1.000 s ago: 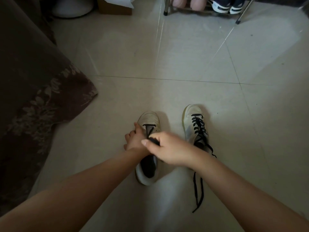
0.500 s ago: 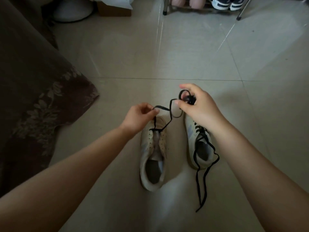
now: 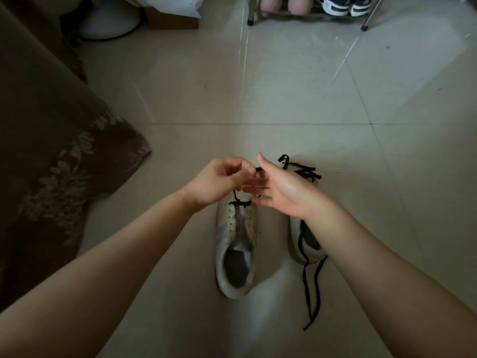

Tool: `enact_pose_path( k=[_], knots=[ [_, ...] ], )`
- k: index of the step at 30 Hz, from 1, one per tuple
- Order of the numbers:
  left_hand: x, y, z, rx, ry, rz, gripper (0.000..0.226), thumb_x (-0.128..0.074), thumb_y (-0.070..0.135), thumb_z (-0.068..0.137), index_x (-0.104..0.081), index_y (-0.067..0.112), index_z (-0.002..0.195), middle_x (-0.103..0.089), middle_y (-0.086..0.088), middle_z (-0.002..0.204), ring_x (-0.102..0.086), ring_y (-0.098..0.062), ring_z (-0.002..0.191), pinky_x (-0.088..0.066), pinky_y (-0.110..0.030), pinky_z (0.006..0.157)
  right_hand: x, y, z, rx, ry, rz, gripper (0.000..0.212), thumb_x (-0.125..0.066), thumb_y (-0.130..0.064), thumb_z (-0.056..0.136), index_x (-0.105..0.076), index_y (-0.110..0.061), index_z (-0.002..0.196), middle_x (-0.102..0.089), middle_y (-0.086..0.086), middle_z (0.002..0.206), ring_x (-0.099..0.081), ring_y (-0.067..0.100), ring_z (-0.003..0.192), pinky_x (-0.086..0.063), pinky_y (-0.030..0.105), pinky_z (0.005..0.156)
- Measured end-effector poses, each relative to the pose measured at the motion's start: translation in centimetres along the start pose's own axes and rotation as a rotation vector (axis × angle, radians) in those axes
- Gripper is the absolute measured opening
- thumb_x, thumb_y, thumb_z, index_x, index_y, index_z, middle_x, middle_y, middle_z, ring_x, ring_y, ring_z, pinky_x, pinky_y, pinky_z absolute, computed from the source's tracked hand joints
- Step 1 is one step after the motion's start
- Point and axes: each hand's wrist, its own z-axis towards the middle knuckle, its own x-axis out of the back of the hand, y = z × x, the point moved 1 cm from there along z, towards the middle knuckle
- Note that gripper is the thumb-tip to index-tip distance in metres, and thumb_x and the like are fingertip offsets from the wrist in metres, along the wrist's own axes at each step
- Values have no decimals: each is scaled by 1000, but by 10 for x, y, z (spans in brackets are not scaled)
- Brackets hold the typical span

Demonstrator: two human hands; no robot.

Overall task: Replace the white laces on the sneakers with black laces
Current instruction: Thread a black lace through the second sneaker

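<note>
Two white sneakers lie side by side on the tiled floor, toes away from me. The left sneaker point(image 3: 233, 244) has a black lace point(image 3: 240, 202) only through its lowest eyelets. My left hand point(image 3: 219, 180) pinches that lace above the toe. My right hand point(image 3: 282, 188) is beside it with straight fingers pointing left, palm toward me; more of the lace shows behind it. The right sneaker point(image 3: 305, 244), partly hidden by my right wrist, is laced in black, and its loose lace ends point(image 3: 311, 293) trail toward me.
A dark brown flowered cloth point(image 3: 59, 164) hangs at the left and spreads onto the floor. At the back stand a shoe rack point(image 3: 307, 14) holding shoes, a cardboard box point(image 3: 171, 20) and a white round base point(image 3: 108, 20). Bare tiles lie between.
My hands have come together over the left sneaker's toe. The right hand dropped from its raised pinch of the lace loop and opened its fingers; the left still pinches the lace.
</note>
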Motion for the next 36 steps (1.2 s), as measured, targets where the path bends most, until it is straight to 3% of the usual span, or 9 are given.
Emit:
enact_pose_path(
  k=[4,10,14,17,19,21,25,31,36],
  knots=[
    [8,-12,-8,97,24,113,23,-53,8,94,-64,15,75,-59,15,61,-50,0,60,-42,-11,62,9,-13,-3,71,104,441,24,-41,-28,101,-57,-14,89,-70,1,96,-64,17,98,-44,36,98],
    [33,-66,-11,497,544,165,32,-45,21,92,-54,11,63,-51,-7,67,-49,-22,70,-35,-28,61,30,-19,-14,106,221,574,27,-35,-21,103,-49,-14,82,-71,6,97,-66,20,100,-50,33,88],
    [55,-97,-24,748,721,257,42,-41,28,95,-62,-8,100,-60,-25,102,-56,-36,97,-43,-37,82,32,-13,-16,90,213,533,24,-35,-20,103,-52,-11,88,-70,7,100,-65,21,100,-52,33,83],
    [60,-115,-33,938,710,302,47,-43,28,94,-56,-10,118,-54,-29,125,-49,-43,116,-41,-41,97,34,-12,-18,91,238,524,26,-35,-22,104,-54,-9,93,-69,8,100,-65,21,97,-53,33,80],
    [51,-107,-32,842,727,453,39,-44,24,93,-59,-4,114,-58,-25,122,-50,-42,115,-42,-39,94,33,-11,-19,94,248,459,27,-35,-22,104,-56,-8,93,-68,9,102,-64,22,100,-52,34,84],
    [34,-81,-25,481,715,470,25,-50,21,91,-64,3,103,-65,-15,109,-58,-33,102,-43,-32,85,28,-7,-16,92,225,327,28,-37,-23,103,-60,-10,94,-67,7,107,-60,20,107,-50,36,93],
    [-20,-16,-8,-18,260,470,36,-61,37,89,-60,15,118,-64,5,111,-58,-9,103,-43,-24,88,13,2,-7,121,198,-4,26,-45,-28,100,-71,-23,98,-64,-6,119,-54,8,111,-43,31,97],
    [-35,-8,3,-2,304,470,33,-67,40,84,-63,22,111,-64,11,100,-59,-7,94,-44,-23,82,14,-4,-12,162,303,-37,21,-58,-37,92,-71,-31,107,-55,-6,133,-44,9,127,-33,37,109],
    [-45,-14,-4,-125,320,433,26,-53,40,85,-70,22,95,-69,5,92,-63,-17,91,-49,-38,83,1,0,-17,132,143,-4,24,-48,-31,98,-70,-27,104,-64,-7,102,-55,7,97,-43,28,88]
  ],
)
